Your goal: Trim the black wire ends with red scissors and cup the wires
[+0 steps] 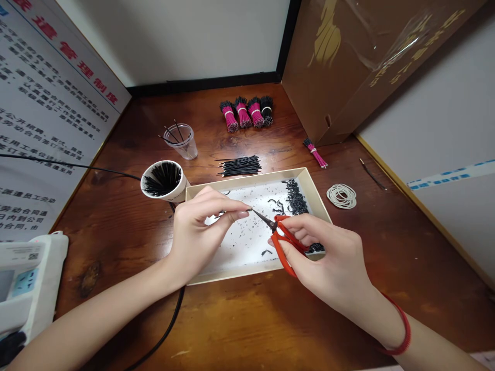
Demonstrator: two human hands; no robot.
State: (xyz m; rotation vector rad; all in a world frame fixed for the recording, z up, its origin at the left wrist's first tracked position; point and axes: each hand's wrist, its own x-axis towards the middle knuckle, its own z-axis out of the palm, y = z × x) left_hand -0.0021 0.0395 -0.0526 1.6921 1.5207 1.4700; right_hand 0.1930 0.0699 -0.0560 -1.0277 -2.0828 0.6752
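Observation:
My left hand (204, 226) pinches a thin black wire (248, 209) between thumb and forefinger; most of the wire is hidden by the fingers. Red-handled scissors (284, 247) sit in my right hand (328, 257), with fingers and thumb round the grips. Their dark pointed blades meet the wire's tip, though I cannot tell whether they touch it. Both hands are over a shallow cream box (251, 180) with a white bottom. Short black scraps (296, 198) lie heaped along its right side, and small bits are scattered across the bottom.
Behind the box lie loose black wires (240, 166) and tied pink-and-black bundles (243, 113). A paper cup (181, 189) full of black wires and a clear cup (189, 149) stand left. Right are rubber bands (341, 196), a small bundle (315, 153) and a brown carton (348, 103).

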